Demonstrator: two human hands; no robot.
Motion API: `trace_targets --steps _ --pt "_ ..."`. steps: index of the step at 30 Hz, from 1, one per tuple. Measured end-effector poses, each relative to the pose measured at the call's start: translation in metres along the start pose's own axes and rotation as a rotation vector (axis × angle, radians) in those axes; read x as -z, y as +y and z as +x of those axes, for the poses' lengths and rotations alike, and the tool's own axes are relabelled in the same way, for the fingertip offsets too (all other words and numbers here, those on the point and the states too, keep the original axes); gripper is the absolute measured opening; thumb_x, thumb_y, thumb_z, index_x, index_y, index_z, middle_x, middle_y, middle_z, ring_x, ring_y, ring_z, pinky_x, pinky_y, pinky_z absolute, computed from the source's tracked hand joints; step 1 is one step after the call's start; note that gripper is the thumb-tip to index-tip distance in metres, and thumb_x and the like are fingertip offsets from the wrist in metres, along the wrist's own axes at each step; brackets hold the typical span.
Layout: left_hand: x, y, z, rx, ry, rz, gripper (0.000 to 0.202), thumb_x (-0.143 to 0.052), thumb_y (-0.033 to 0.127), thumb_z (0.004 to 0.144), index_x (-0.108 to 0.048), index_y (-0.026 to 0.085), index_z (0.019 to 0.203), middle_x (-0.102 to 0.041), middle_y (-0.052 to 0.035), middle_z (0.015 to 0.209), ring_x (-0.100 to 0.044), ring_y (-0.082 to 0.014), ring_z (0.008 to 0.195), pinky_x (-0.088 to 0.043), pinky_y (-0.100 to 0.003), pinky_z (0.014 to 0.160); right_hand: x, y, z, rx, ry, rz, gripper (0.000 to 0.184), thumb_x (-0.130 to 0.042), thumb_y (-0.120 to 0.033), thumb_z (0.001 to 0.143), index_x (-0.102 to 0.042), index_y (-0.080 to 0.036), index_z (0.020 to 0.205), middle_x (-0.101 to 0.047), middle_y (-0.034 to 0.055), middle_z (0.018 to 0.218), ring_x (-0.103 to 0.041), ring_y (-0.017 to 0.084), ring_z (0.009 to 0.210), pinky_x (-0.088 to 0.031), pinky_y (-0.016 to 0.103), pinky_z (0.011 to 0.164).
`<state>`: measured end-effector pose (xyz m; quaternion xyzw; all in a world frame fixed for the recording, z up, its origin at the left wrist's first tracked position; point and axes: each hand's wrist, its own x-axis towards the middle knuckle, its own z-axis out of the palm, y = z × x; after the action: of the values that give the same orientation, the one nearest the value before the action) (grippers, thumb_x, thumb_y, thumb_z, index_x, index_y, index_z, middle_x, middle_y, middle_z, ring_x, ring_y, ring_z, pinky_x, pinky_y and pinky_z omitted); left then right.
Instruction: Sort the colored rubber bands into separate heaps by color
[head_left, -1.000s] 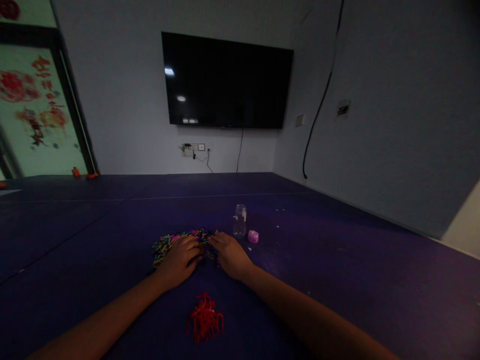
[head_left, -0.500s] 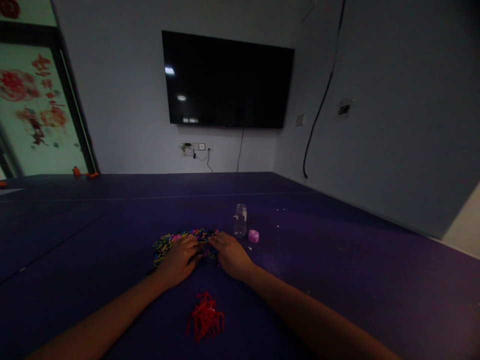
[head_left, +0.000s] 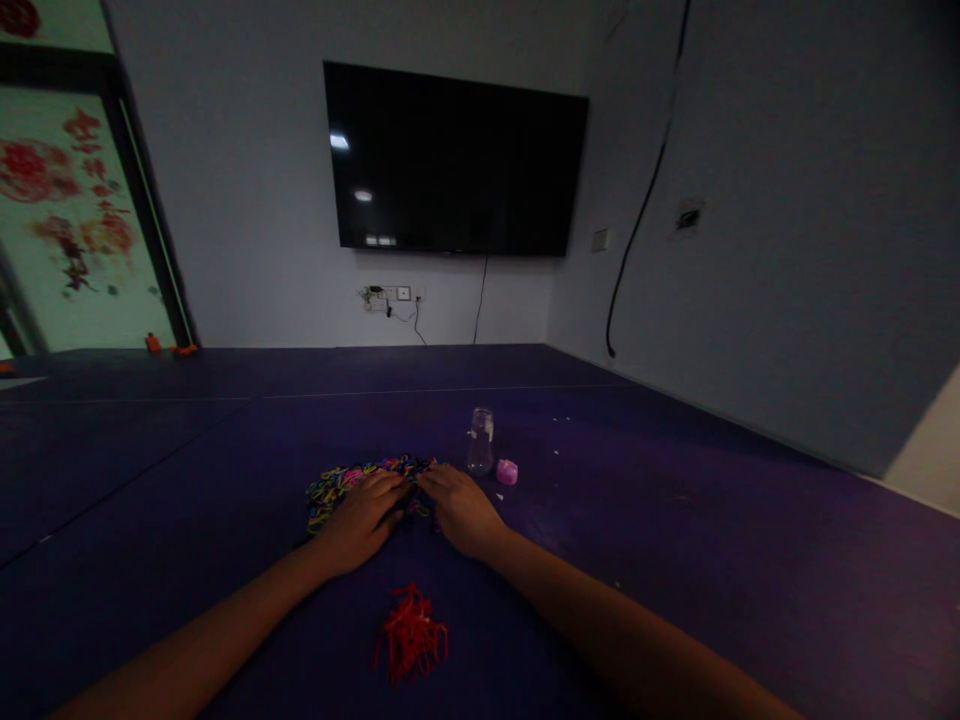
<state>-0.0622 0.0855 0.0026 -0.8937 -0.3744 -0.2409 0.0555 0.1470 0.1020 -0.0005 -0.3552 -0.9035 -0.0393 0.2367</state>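
A heap of thin, many-coloured loops that look like elastic bands [head_left: 330, 492] lies on the purple surface. My left hand [head_left: 365, 518] rests on its near middle part, fingers stretched forward over the loops. At the right end of the heap, my right hand [head_left: 463, 508] lies with its fingers extended onto the loops, their tips close to those of my left hand. Whether any loop is under or between the fingertips is hidden. Nearer to me, between my forearms, sits a small separate bunch of red bands [head_left: 412, 636].
Just beyond my right hand stands a clear bottle [head_left: 481, 445], with a pink cap [head_left: 507, 472] beside it. Small white scraps [head_left: 500, 497] dot the purple surface [head_left: 675, 560]. Orange objects [head_left: 153, 343] lie far left. A television [head_left: 457, 160] hangs on the back wall.
The fingers of my left hand have shifted slightly right, closer to my right hand. My right hand, the red bunch, the bottle and the cap look unchanged.
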Motion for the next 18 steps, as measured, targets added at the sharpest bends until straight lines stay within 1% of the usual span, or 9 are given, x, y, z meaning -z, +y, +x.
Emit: trace_targets --steps 3,7,11,13,15,18 --pt "-0.0015 -0.0019 -0.0004 0.008 -0.006 0.01 0.037 -0.046 0.021 0.089 -0.053 0.022 0.126 -0.059 -0.0088 0.124 -0.048 -0.0241 0.119 -0.038 -0.046 0.102 0.0 0.0001 -0.0002 0.0 -0.007 -0.002 0.054 -0.048 -0.003 0.075 -0.051 -0.011 0.129 -0.054 0.0119 0.131 -0.042 0.022 0.126 -0.033 0.039 0.106" --pt "-0.0022 -0.0017 -0.0002 0.037 0.002 0.014 0.032 -0.044 0.025 0.091 -0.058 0.022 0.12 -0.061 -0.0082 0.121 -0.05 -0.0235 0.117 -0.038 -0.045 0.101 0.0014 -0.0013 -0.0004 0.008 -0.001 0.002 0.053 -0.047 -0.002 0.075 -0.052 -0.01 0.127 -0.054 0.0125 0.13 -0.044 0.022 0.125 -0.033 0.039 0.106" --pt "-0.0014 0.0 0.0003 0.035 0.001 0.01 0.028 -0.043 0.025 0.092 -0.06 0.019 0.114 -0.063 -0.0089 0.115 -0.052 -0.0231 0.114 -0.039 -0.044 0.101 0.0032 -0.0027 -0.0001 -0.001 -0.005 0.016 0.052 -0.046 -0.003 0.075 -0.053 -0.01 0.126 -0.054 0.0125 0.13 -0.044 0.022 0.125 -0.033 0.04 0.107" --pt "-0.0008 0.0007 0.0001 0.032 0.01 0.018 0.027 -0.043 0.024 0.092 -0.061 0.019 0.112 -0.063 -0.009 0.115 -0.052 -0.0231 0.114 -0.039 -0.044 0.1 0.0033 -0.0028 0.0002 -0.001 -0.014 0.021 0.052 -0.045 -0.003 0.075 -0.053 -0.011 0.126 -0.054 0.0124 0.131 -0.044 0.023 0.125 -0.033 0.04 0.106" --pt "0.0001 0.0015 -0.0001 0.027 0.021 0.028 0.026 -0.043 0.024 0.092 -0.061 0.019 0.11 -0.063 -0.0086 0.115 -0.052 -0.023 0.114 -0.04 -0.044 0.1 0.0025 -0.0024 0.0005 0.002 -0.016 0.019 0.052 -0.045 -0.002 0.075 -0.053 -0.01 0.126 -0.054 0.0127 0.13 -0.044 0.023 0.125 -0.033 0.04 0.106" --pt "0.0017 0.0031 0.0001 0.017 0.014 0.036 0.024 -0.044 0.023 0.091 -0.062 0.019 0.106 -0.065 -0.0084 0.11 -0.053 -0.0231 0.111 -0.04 -0.043 0.099 -0.0002 -0.0008 0.0007 0.007 -0.005 0.015 0.051 -0.045 -0.002 0.076 -0.053 -0.01 0.126 -0.055 0.0128 0.13 -0.044 0.023 0.124 -0.033 0.04 0.106"
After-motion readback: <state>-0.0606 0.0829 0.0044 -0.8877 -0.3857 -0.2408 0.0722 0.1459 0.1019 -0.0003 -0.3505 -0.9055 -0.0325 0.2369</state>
